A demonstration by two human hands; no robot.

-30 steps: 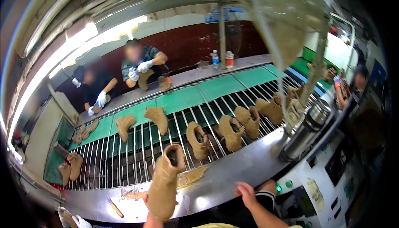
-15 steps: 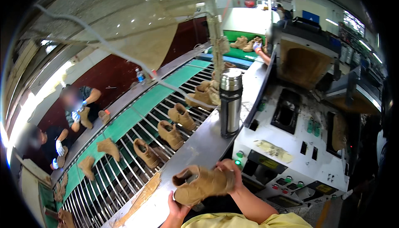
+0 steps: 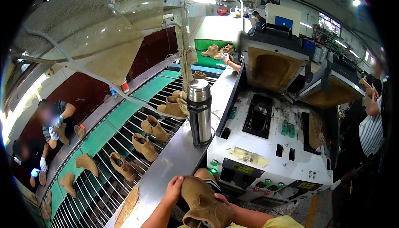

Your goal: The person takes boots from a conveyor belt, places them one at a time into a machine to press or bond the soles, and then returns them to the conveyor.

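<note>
A tan ankle boot point(image 3: 201, 197) is held low in front of me, close to my body, its opening towards me at the lower edge. My left hand point(image 3: 173, 189) grips its far left end, fingers closed against the upper. On the right side my right hand point(image 3: 224, 201) is closed on the same boot, partly hidden behind it. Just beyond the hands lies the metal ledge point(image 3: 168, 169) of the conveyor. A steel and black thermos flask point(image 3: 199, 113) stands upright on that ledge.
A roller conveyor point(image 3: 106, 178) with a green strip carries several tan boots to the left. A white machine point(image 3: 249, 161) with raised lids point(image 3: 272, 68) stands at right. Two gloved co-workers handle boots across the conveyor; another person's hand point(image 3: 225, 58) reaches boots at the far end.
The boot has been turned in my hands, so its opening faces me rather than left, and is lower. My left hand has moved up to its far end. The view has swung right.
</note>
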